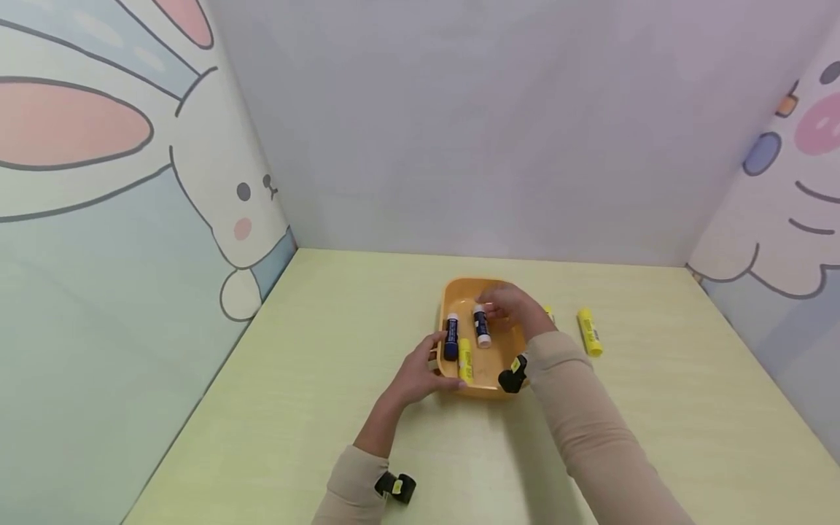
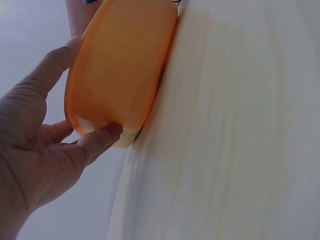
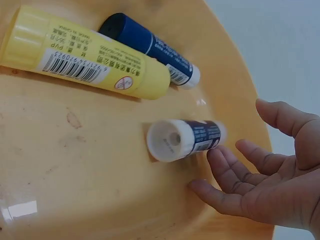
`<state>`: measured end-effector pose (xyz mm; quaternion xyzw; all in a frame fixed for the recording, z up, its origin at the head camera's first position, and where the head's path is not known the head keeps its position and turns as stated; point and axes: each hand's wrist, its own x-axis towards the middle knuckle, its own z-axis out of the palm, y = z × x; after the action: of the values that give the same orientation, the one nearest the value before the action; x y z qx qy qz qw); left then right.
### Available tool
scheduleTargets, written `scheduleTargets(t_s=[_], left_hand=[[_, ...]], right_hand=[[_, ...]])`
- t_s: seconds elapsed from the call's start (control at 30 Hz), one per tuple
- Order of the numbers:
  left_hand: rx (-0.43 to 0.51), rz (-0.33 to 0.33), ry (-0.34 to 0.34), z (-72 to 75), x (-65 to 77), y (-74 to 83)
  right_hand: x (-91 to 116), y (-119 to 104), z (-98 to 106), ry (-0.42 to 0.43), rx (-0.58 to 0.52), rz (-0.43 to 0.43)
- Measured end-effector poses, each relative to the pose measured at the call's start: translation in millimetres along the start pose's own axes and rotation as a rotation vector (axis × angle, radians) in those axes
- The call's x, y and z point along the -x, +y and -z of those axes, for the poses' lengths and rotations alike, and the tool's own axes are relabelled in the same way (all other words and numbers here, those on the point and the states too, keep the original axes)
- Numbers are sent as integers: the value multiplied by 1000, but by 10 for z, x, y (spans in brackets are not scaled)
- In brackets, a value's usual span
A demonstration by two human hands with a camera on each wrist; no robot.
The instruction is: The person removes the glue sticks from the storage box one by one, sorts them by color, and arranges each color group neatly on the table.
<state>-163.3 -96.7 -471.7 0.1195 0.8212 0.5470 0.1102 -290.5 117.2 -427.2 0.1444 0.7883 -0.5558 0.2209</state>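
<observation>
An orange plastic tray [image 1: 488,368] sits on the table, its near-left corner held between the thumb and fingers of my left hand [image 1: 418,373]. In the left wrist view those fingers touch the tray's outer wall [image 2: 122,65]. Inside lie a navy glue stick [image 1: 451,339], a yellow glue stick [image 3: 100,62] and a navy-labelled glue stick with white ends [image 3: 202,137]. My right hand [image 3: 270,175] reaches over the tray's far right part, fingers loosely spread, with fingertips right beside the far end of the white-ended stick.
To the right of the tray a yellow glue stick [image 1: 589,332] lies on the pale table [image 1: 656,408]. Another yellow item [image 1: 549,313] shows partly behind my right wrist. A grey wall [image 1: 459,146] rises at the back, with cartoon-printed panels at both sides.
</observation>
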Motion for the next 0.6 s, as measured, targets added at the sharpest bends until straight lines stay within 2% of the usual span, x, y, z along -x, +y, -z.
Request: scheduleTargets(t_s=[0.1, 0.37, 0.6], left_hand=[[4, 0, -2, 6, -5, 6], [16, 12, -6, 22, -16, 16], [4, -2, -10, 17, -7, 33]], right_hand=[[-28, 33, -21, -2, -10, -12], [-32, 93, -26, -69, 35, 35], [-22, 109, -41, -26, 97, -21]])
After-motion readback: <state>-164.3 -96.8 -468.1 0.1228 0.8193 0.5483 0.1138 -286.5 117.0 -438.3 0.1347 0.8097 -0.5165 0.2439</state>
